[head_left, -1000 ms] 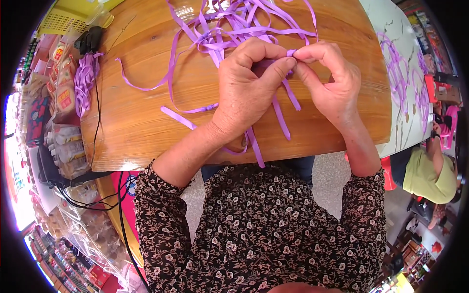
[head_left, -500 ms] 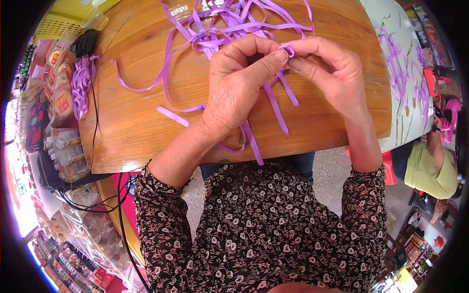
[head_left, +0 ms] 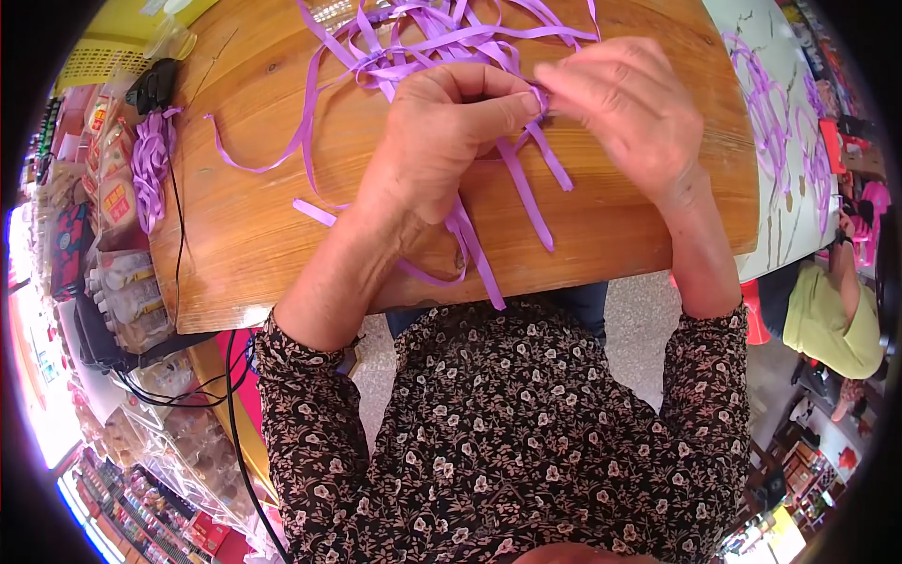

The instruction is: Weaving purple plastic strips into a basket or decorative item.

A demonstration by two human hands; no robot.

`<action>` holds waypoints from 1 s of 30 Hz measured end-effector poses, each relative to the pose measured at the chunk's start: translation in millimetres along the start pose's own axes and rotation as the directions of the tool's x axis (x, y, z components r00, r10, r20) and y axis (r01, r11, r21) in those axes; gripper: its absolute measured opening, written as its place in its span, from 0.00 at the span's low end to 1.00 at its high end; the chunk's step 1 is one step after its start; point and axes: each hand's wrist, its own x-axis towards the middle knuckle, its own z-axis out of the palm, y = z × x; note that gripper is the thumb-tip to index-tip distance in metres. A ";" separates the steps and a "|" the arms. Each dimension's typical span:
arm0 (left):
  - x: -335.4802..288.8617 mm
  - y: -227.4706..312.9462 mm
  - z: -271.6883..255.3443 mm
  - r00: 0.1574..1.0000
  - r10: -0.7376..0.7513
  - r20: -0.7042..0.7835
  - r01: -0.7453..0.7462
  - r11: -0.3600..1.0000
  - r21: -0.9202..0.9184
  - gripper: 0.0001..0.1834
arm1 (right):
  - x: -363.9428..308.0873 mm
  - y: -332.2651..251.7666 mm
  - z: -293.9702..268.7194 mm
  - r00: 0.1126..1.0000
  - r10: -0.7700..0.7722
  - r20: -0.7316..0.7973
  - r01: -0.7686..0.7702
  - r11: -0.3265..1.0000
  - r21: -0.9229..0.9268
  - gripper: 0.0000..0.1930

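Observation:
Between the thumb and index finger of my left hand (head_left: 437, 127) a small loop of purple ribbon (head_left: 539, 100) is pinched. My right hand (head_left: 628, 108) touches the same spot, its fingers drawn together on the ribbon; its thumb is mostly hidden and the fingers are slightly blurred. Two loose ribbon ends (head_left: 528, 197) hang below my hands over the wooden table (head_left: 620, 226). More ribbon runs under my left wrist, with a cut end (head_left: 315, 212) to its left. Beyond my hands lies a tangled heap of purple ribbon (head_left: 432, 42).
A purple ribbon bundle (head_left: 152, 169) hangs at the table's left edge beside a black cable (head_left: 180, 244). A yellow basket (head_left: 103, 58) stands far left. More ribbon loops (head_left: 766, 113) lie on a white marbled table (head_left: 775, 221) at right. A person in a yellow-green top (head_left: 832, 320) is near it.
My right hand has turned over, its back now showing, and its fingers have risen slightly. The ribbon loop between my hands has closed up and is more hidden. My left hand shifted slightly left.

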 end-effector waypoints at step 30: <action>-5.9 -7.6 13.2 0.966 0.252 0.055 -0.235 0.948 -0.216 0.04 | -2.2 -12.4 -0.5 0.534 0.577 0.618 -0.535 -0.335 0.775 0.06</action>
